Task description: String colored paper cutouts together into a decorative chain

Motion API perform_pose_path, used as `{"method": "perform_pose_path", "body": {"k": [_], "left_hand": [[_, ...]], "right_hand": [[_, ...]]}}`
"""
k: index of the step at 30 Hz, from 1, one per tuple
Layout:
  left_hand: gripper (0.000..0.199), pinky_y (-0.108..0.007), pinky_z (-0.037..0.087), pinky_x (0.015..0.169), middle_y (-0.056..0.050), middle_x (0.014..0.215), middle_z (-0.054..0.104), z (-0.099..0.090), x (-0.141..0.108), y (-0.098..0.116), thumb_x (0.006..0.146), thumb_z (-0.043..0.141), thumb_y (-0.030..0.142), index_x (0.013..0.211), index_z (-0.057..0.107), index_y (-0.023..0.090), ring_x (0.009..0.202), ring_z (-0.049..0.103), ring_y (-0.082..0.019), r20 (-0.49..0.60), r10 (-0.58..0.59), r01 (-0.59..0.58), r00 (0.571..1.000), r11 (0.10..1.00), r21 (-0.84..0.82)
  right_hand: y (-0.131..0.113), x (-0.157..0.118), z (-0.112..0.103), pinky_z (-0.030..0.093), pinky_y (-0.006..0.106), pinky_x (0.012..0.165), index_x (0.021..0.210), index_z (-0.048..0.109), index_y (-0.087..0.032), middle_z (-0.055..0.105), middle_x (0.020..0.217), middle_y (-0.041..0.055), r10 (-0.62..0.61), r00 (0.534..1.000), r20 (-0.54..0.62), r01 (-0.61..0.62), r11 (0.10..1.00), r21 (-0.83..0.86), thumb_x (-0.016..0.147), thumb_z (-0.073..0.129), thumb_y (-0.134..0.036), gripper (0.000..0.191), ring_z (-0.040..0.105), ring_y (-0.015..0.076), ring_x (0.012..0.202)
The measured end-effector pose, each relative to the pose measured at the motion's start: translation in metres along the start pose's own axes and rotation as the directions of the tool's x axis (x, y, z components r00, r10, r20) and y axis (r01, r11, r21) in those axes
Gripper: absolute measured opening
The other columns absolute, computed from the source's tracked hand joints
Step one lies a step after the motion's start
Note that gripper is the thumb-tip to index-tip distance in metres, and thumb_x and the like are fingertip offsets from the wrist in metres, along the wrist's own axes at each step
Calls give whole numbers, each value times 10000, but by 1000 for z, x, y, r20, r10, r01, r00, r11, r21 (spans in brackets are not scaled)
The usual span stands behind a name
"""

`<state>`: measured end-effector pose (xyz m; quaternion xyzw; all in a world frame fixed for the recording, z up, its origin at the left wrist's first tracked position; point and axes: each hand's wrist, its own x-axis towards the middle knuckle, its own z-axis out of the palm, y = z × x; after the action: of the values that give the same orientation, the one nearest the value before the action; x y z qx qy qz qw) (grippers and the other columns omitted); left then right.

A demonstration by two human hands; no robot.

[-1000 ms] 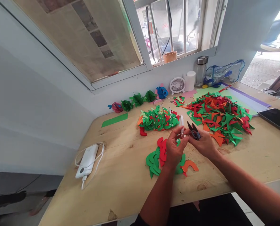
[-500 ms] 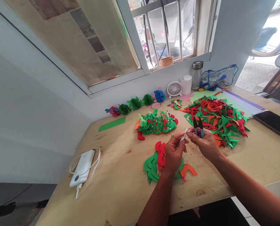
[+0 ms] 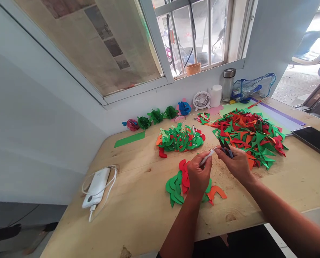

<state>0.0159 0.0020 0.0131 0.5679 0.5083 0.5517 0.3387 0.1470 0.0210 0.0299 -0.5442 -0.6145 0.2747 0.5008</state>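
Pinched in my left hand (image 3: 200, 172) is a small white strip (image 3: 208, 156), which slants up toward my other hand. My right hand (image 3: 236, 163) has its thumb and finger at the strip's upper end and also holds small dark-bladed scissors (image 3: 226, 147), their blades pointing up and slightly apart. Under and beside my left wrist lie green curved paper pieces (image 3: 174, 189), red ones (image 3: 185, 177) and an orange arch (image 3: 217, 192). Behind my hands is a heap of green and red cut shapes (image 3: 180, 139) with small white bits on them.
Red, green and orange scraps (image 3: 251, 134) are piled at the right, near a black phone (image 3: 314, 141). A white power bank (image 3: 97, 187) with its cable lies left. Along the wall stand paper figures (image 3: 156, 115), a fan (image 3: 201, 100) and a glass bottle (image 3: 228, 86).
The scissors in my right hand have tilted to the left, with their blades closer together. More of the white strip shows between my hands. The whole view has shifted slightly.
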Motion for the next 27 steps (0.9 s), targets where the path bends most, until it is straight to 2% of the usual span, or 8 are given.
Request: {"method": "perform_pose_path", "body": {"k": [4, 10, 12, 14, 16, 21, 24, 27], "left_hand": [[241, -246, 514, 676, -45, 815, 687, -2, 0, 1, 803, 570, 315, 966, 687, 181, 727, 634, -141, -3, 36, -35, 999, 995, 88], [240, -235, 505, 619, -55, 787, 687, -2, -2, 1, 811, 560, 303, 970, 681, 171, 661, 621, -133, -29, 107, -101, 994, 982, 161], [225, -229, 498, 606, -49, 766, 685, -3, -1, 2, 804, 569, 294, 953, 687, 174, 636, 609, -126, -56, 133, -121, 990, 975, 186], [215, -226, 496, 605, -44, 764, 687, -4, 0, 2, 799, 575, 288, 944, 689, 177, 630, 606, -122, -89, 144, -125, 985, 973, 196], [219, -229, 501, 618, -46, 778, 689, -5, 1, 2, 801, 572, 289, 949, 688, 177, 648, 613, -126, -105, 139, -119, 985, 976, 182], [223, -245, 513, 646, -50, 818, 690, -6, 2, -1, 805, 564, 300, 959, 683, 189, 684, 622, -135, -117, 132, -118, 984, 985, 125], [221, -256, 521, 683, -52, 839, 689, -7, 2, -3, 806, 565, 303, 961, 678, 193, 722, 632, -142, -129, 121, -109, 984, 989, 95], [222, -262, 523, 695, -57, 854, 690, -8, 2, -5, 813, 555, 309, 960, 672, 190, 733, 634, -145, -124, 106, -95, 987, 991, 89]], "right_hand": [[-2, -1, 0, 325, 234, 473, 691, 638, -174, 508, 537, -15, -10, 1000, -3, 10, 1000, -18, 790, 554, -452, 307, 432, 112, 496], [0, -1, 2, 293, 230, 455, 537, 516, -176, 445, 494, -25, 68, 998, 9, -68, 998, 15, 793, 548, -466, 388, 390, 94, 469], [2, 1, 1, 287, 230, 448, 611, 564, -167, 423, 509, -29, 114, 993, 12, -114, 990, 82, 791, 550, -473, 356, 374, 92, 474], [4, 4, 0, 274, 229, 436, 770, 624, -149, 400, 529, -36, 175, 985, 12, -174, 966, 189, 790, 549, -487, 346, 354, 91, 477], [5, 6, -1, 257, 227, 426, 872, 634, -137, 379, 532, -43, 222, 973, 65, -231, 932, 279, 789, 542, -512, 394, 332, 87, 472], [4, 5, -1, 266, 224, 419, 868, 649, -138, 392, 523, -34, 236, 913, 333, -350, 873, 339, 824, 415, -604, 523, 340, 90, 466], [3, 3, 1, 254, 221, 411, 816, 653, -136, 380, 507, -36, 279, 876, 393, -415, 852, 319, 809, 407, -635, 556, 338, 89, 456], [1, 1, 2, 231, 224, 416, 764, 637, -146, 353, 500, -40, 286, 861, 420, -434, 845, 314, 801, 423, -632, 533, 315, 94, 463]]}}
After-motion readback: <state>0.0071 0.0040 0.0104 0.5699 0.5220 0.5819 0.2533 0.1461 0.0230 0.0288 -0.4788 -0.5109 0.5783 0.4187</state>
